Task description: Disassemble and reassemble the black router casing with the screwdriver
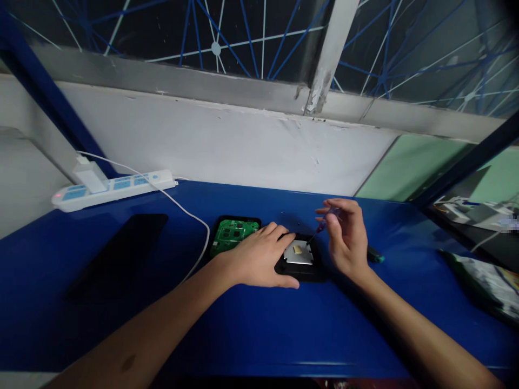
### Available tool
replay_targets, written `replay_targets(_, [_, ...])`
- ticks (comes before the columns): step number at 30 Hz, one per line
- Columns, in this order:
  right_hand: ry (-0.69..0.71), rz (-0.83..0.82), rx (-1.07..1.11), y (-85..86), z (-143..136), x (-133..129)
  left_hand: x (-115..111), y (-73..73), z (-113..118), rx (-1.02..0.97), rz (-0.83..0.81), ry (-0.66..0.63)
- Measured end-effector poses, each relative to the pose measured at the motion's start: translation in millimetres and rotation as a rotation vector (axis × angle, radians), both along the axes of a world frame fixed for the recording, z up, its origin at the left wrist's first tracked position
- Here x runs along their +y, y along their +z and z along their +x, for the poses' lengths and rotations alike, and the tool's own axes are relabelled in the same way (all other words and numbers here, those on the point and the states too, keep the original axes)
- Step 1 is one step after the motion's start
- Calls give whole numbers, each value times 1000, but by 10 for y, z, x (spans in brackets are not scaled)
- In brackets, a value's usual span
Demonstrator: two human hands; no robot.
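A black case part with a silver metal plate (pixel 299 253) lies on the blue table, a small yellowish square on the plate. Across its left edge rests my left hand (pixel 261 256), fingers spread and thumb at the near side. My right hand (pixel 347 235) pinches a screwdriver with a purplish handle (pixel 329 216); its thin shaft slants down to the plate's upper right corner. Left of the plate, partly covered by my left hand, is a green circuit board (pixel 232 232) in a black housing.
A white power strip (pixel 121 189) with a plugged-in adapter stands at the back left. Its white cable (pixel 182 208) curves beside the circuit board. A dark flat object (pixel 121 251) lies left, a black-and-green tool (pixel 376 255) right. A plastic packet (pixel 486 281) is at the far right.
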State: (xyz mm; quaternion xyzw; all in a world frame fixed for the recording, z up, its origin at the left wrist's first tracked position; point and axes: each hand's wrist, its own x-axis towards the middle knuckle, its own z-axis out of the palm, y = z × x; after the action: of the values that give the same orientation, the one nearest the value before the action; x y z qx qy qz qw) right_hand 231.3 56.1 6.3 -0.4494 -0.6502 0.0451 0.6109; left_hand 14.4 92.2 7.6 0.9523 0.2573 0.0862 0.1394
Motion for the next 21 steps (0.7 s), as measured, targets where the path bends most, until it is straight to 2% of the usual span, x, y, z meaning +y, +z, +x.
replay_targets(5, [-111, 64, -75, -5, 45, 26, 3, 8, 2, 25, -16, -1])
replay_targets(10, [-163, 137, -65, 9, 23, 13, -2, 5, 3, 30, -9, 7])
replay_targets(15, [-48, 39, 34, 31, -19, -23, 1, 6, -3, 18, -7, 0])
replay_targets(18, [16, 49, 19, 36, -7, -17, 5, 8, -3, 16, -12, -4])
replay_targets(21, [14, 39, 14, 27, 6, 3, 4, 4, 2, 10, -9, 0])
